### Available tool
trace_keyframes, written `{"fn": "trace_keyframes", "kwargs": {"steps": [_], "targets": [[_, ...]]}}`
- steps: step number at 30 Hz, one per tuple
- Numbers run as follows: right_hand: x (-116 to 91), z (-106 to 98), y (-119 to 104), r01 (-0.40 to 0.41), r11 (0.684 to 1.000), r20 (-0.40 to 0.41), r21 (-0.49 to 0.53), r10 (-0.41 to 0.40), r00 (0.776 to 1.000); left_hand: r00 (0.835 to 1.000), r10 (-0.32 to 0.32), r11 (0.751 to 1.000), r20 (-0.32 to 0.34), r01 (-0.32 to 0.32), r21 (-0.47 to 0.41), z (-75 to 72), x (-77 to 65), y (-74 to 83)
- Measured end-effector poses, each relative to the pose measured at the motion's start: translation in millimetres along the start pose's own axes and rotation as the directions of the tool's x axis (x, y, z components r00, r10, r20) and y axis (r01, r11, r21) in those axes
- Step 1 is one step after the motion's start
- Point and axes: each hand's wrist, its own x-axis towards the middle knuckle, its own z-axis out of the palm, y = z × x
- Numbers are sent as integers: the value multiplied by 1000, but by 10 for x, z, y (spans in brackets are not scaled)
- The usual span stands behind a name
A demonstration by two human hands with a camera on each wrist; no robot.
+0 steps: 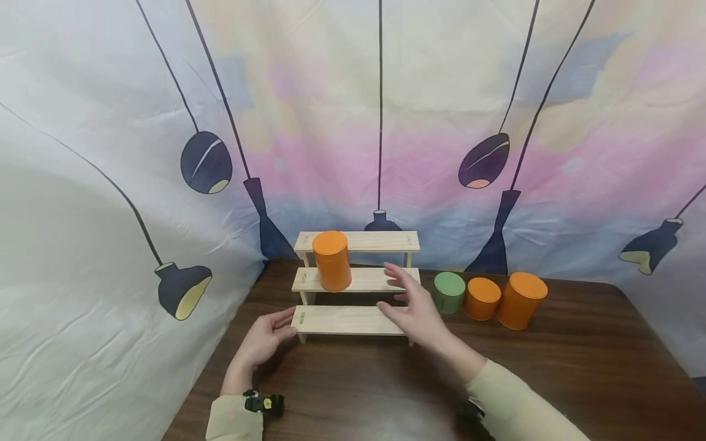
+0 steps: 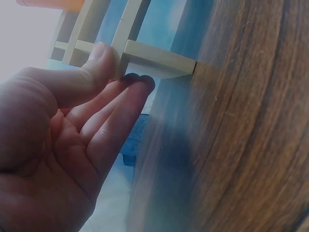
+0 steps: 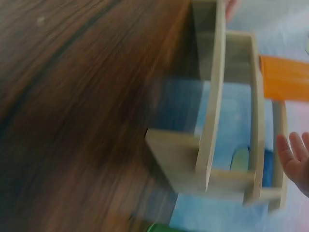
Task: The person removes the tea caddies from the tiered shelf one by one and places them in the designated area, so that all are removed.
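Note:
A light wooden three-step display rack stands on the dark table. My left hand holds the left end of its lowest step; in the left wrist view the thumb lies against the step's end, with the fingertips around behind it. On the middle step, left of centre, a tall orange canister stands upright. My right hand hovers at the rack's right end, fingers spread and holding nothing. In the right wrist view its fingers show beside the upper step, apart from the orange canister.
Right of the rack, a green canister, a short orange canister and a taller orange canister stand in a row on the wood-grain table. Behind hangs a cloth backdrop printed with lamps.

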Motion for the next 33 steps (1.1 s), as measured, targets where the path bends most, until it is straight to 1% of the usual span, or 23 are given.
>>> {"fn": "trace_keyframes", "kwargs": {"steps": [3,6,10,15,17,22,26,29,33], "targets": [[136,179,-73,-3,1000,42,-20,4,999,1000,-1,1000,1,1,13,-6,2,1],[300,327,-149,-20,999,65,-33,22,998,1000,-12,1000,-1,12,23,-12,3,3],[539,478,-255,-21,998,60,-63,25,998,1000,-26,1000,-5,26,14,-16,7,4],[739,602,-345,2,992,40,-124,3,999,1000,2,1000,3,-2,-1,-14,14,13],[775,642,-347,-1,993,23,-118,4,1000,1000,13,1000,9,-13,-4,-8,20,15],[828,727,-322,18,994,-22,-111,-21,1000,1000,7,1000,11,-7,-5,-5,20,19],[850,795,-307,35,988,-50,-150,-43,998,1000,8,1000,9,-8,4,-8,8,11],[852,852,-297,37,979,-65,-202,-52,997,1000,7,1000,3,-7,11,-2,8,-3],[854,899,-293,46,969,-85,-243,-69,994,1000,4,1000,-2,-4,17,8,13,-8]]}}
